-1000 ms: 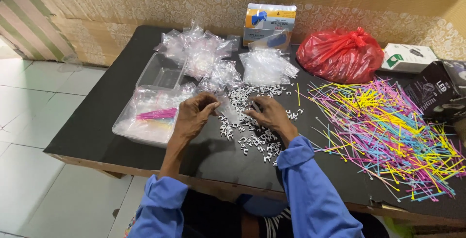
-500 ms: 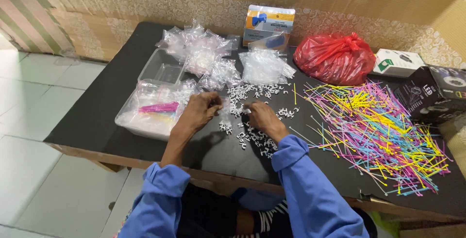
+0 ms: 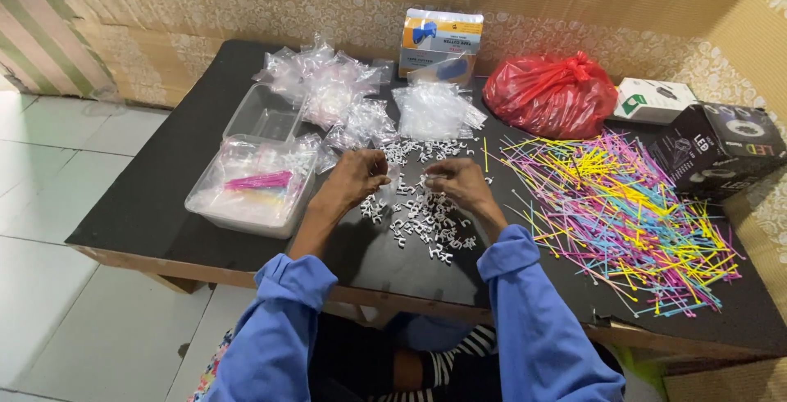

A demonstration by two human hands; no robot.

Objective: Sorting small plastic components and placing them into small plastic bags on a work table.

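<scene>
Both hands have pulled in closer together since a second ago, when they were spread flatter over the scatter of small white clips; now they're lifted a bit and curled toward each other in the middle of the pile, so it looks like sorting has turned into picking up or fitting single pieces. Going left to right: a clear plastic tub with bagged pink ties sits at the left edge of the black table, with an empty clear tray behind it and a heap of little clear bags past that. Left hand has its fingers bent in narrow, pinched on something tiny, can't tell what exactly. Right hand is the same deal, fingertips drawn tight, probably on a clip, but it's too small to be sure. Behind them there's a blue and orange box against the wall, then a knotted red plastic bag. Further right is a big messy spread of coloured cable ties, plus a white box and a black box at the far edge. Floor's pale tile, walls have patterned beige covering.
</scene>
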